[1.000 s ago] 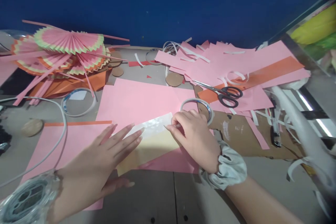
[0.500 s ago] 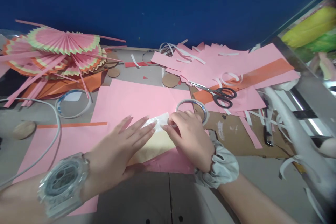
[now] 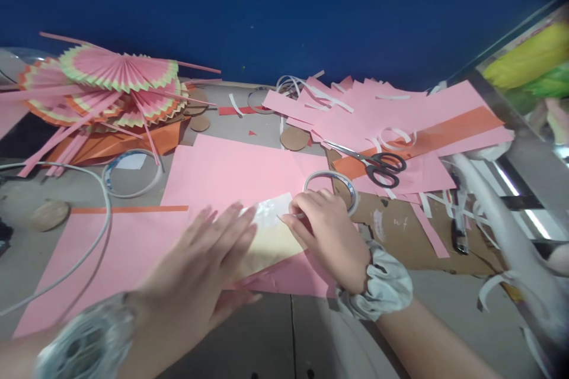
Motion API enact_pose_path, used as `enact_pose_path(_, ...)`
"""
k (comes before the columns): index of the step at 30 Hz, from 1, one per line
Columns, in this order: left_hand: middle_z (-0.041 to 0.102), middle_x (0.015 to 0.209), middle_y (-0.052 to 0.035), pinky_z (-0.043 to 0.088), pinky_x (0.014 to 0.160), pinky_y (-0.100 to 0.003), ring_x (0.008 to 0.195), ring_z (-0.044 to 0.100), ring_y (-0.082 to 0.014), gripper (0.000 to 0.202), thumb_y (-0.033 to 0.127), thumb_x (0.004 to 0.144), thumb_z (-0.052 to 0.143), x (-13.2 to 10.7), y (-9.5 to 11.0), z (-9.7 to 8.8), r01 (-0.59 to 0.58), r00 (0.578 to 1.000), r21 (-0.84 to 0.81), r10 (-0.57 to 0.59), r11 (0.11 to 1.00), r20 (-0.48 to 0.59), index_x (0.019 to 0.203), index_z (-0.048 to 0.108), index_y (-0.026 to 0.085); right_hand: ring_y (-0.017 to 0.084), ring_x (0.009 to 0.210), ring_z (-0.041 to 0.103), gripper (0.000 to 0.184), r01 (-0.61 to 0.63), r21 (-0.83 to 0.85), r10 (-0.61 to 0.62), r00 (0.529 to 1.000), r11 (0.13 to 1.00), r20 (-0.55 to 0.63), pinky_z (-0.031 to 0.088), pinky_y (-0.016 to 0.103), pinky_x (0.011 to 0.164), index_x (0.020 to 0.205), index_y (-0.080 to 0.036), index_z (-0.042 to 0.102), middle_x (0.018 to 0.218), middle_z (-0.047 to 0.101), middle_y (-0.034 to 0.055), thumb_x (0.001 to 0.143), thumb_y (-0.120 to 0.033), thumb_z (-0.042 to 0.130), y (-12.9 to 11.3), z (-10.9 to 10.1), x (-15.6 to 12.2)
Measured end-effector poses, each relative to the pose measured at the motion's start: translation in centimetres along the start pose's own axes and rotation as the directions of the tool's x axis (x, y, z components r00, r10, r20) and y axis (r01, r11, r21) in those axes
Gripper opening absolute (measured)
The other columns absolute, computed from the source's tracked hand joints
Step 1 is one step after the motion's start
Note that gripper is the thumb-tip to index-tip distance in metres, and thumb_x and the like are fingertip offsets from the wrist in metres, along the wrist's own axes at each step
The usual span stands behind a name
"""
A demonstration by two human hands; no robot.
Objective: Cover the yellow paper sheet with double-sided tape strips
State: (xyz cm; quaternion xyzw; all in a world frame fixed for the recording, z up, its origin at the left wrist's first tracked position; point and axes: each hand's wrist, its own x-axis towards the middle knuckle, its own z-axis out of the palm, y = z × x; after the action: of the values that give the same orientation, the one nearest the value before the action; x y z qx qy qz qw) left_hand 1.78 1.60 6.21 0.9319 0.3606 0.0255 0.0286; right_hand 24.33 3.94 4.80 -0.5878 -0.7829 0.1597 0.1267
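Note:
My left hand lies flat with fingers spread on a pale cream paper strip that rests on pink paper sheets. A clear watch sits on that wrist. My right hand, with a grey scrunchie on the wrist, pinches the strip's shiny white end between thumb and fingertips. A roll of double-sided tape lies just beyond the right hand's knuckles.
Black-handled scissors lie on a heap of pink and orange paper strips at right. Folded pink paper fans are stacked at back left. A second tape ring, a white cable and cardboard discs lie around.
My left hand slid right along the strip toward the right hand, then drew back a little and blurred. The right hand stayed pinching the strip's end.

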Motion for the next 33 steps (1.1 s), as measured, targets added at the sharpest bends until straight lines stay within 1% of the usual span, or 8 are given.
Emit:
enact_pose_path(6, 0.028, 0.148, -0.0077, 0.013, 0.111, -0.043, 0.136, 0.023, -0.0263, 0.071, 0.059, 0.088, 0.035, 2.2, 0.3, 1.7, -0.091, 0.995, -0.044, 0.092, 0.995, 0.027, 0.141, 0.029, 0.014, 0.018, 0.079, 0.045, 0.017, 0.049, -0.066, -0.047, 0.998, 0.997, 0.031, 0.031, 0.032, 0.074, 0.079, -0.020, 0.049, 0.082, 0.057, 0.0024, 0.091, -0.027, 0.040, 0.2, -0.1, -0.1)
enact_pose_path(10, 0.030, 0.147, -0.0094, 0.011, 0.111, -0.043, 0.136, 0.023, -0.0271, 0.074, 0.060, 0.087, 0.036, 1.6, 0.1, 2.1, -0.080, 0.996, -0.045, 0.081, 0.996, 0.044, 0.141, 0.029, 0.011, 0.019, 0.080, 0.045, 0.023, 0.055, -0.110, -0.053, 0.998, 0.992, 0.023, 0.030, 0.034, 0.077, 0.079, -0.019, 0.052, 0.083, 0.058, 0.0040, 0.091, -0.017, 0.032, 0.0, -0.4, -0.3)
enact_pose_path(14, 0.025, 0.149, -0.0113, 0.009, 0.112, -0.044, 0.137, 0.020, -0.0289, 0.079, 0.064, 0.086, 0.033, 0.8, 0.2, 2.4, -0.081, 0.995, -0.037, 0.083, 0.996, 0.057, 0.143, 0.025, 0.010, 0.019, 0.078, 0.046, 0.024, 0.036, -0.127, -0.035, 0.999, 0.991, 0.007, 0.031, 0.035, 0.077, 0.076, -0.019, 0.052, 0.078, 0.059, 0.0035, 0.090, -0.018, 0.032, -0.3, -0.5, -0.3)
enact_pose_path(18, 0.022, 0.150, -0.0105, 0.009, 0.112, -0.043, 0.137, 0.017, -0.0297, 0.079, 0.062, 0.086, 0.035, 0.4, 0.3, 2.7, -0.090, 0.995, -0.026, 0.091, 0.996, 0.048, 0.143, 0.023, 0.009, 0.019, 0.078, 0.050, 0.027, 0.000, -0.006, 0.000, 1.000, 1.000, 0.015, 0.034, 0.034, 0.076, 0.075, -0.019, 0.051, 0.077, 0.060, 0.0029, 0.092, -0.019, 0.031, -0.3, -0.8, -0.2)
enact_pose_path(21, 0.025, 0.149, -0.0105, 0.008, 0.111, -0.044, 0.137, 0.017, -0.0298, 0.076, 0.060, 0.087, 0.036, 0.2, 0.4, 2.7, -0.094, 0.995, -0.020, 0.094, 0.995, 0.030, 0.142, 0.025, 0.009, 0.017, 0.081, 0.055, 0.029, -0.110, 0.175, 0.112, 0.994, 0.978, -0.005, 0.038, 0.032, 0.078, 0.075, -0.020, 0.051, 0.077, 0.062, 0.0021, 0.094, -0.025, 0.030, 0.1, -1.1, -0.4)
enact_pose_path(26, 0.028, 0.148, -0.0111, 0.010, 0.111, -0.044, 0.136, 0.022, -0.0301, 0.075, 0.060, 0.087, 0.038, 0.0, 0.5, 2.8, -0.075, 0.997, -0.029, 0.076, 0.997, 0.017, 0.141, 0.029, 0.009, 0.013, 0.083, 0.064, 0.033, -0.287, 0.568, 0.270, 0.956, 0.771, 0.116, 0.046, 0.025, 0.074, 0.085, -0.024, 0.057, 0.084, 0.068, -0.0015, 0.096, -0.040, 0.030, 1.0, -1.4, -0.7)
enact_pose_path(29, 0.028, 0.148, -0.0104, 0.010, 0.111, -0.044, 0.135, 0.023, -0.0297, 0.074, 0.059, 0.087, 0.039, -0.1, 0.5, 2.9, -0.057, 0.998, -0.030, 0.058, 0.998, 0.015, 0.140, 0.030, 0.009, 0.013, 0.089, 0.064, 0.034, -0.319, 0.630, 0.287, 0.945, 0.708, 0.156, 0.048, 0.024, 0.074, 0.093, -0.025, 0.059, 0.092, 0.070, -0.0012, 0.095, -0.043, 0.030, 1.3, -1.6, -0.8)
enact_pose_path(33, 0.027, 0.148, -0.0108, 0.009, 0.112, -0.046, 0.135, 0.023, -0.0294, 0.073, 0.056, 0.087, 0.041, -0.3, 0.6, 2.6, -0.058, 0.998, -0.015, 0.058, 0.998, 0.017, 0.141, 0.030, 0.009, 0.014, 0.093, 0.061, 0.031, -0.266, 0.536, 0.263, 0.961, 0.801, 0.083, 0.046, 0.027, 0.080, 0.096, -0.025, 0.060, 0.099, 0.068, -0.0004, 0.095, -0.039, 0.032, 1.4, -1.9, -0.7)
